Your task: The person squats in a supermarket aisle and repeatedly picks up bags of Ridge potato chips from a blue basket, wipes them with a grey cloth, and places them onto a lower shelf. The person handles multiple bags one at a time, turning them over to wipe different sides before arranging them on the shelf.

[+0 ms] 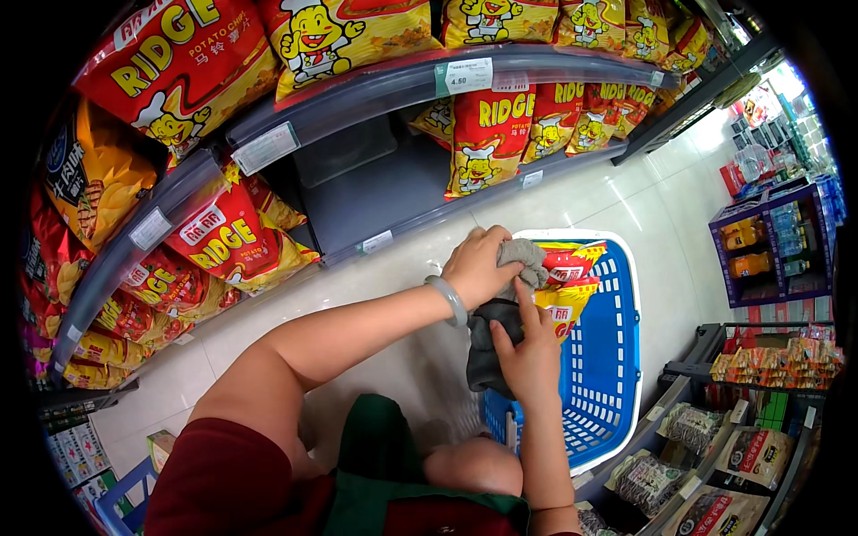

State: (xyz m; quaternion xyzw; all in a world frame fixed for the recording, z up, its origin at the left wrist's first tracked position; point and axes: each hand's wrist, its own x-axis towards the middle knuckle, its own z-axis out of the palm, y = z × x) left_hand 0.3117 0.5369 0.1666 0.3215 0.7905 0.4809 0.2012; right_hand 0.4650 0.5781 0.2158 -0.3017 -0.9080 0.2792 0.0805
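Observation:
My left hand [479,268], with a pale bangle at its wrist, grips a grey cloth [523,262] above the left rim of a blue shopping basket [627,328] with a white edge. Just below it, my right hand [529,355] rests against a darker grey cloth [495,338], its index finger reaching up to the lighter one. Whether the two cloths are one piece I cannot tell. Red and yellow bags of potato chips [563,305] stand inside the basket, partly hidden behind my hands.
Shelves of chip bags [489,137] curve along the top and left, with a bare shelf section [362,194] between bags. Packaged dried goods [647,482] fill the lower right rack. A purple drinks display [771,248] stands on the tiled floor at right. A blue frame [124,496] shows lower left.

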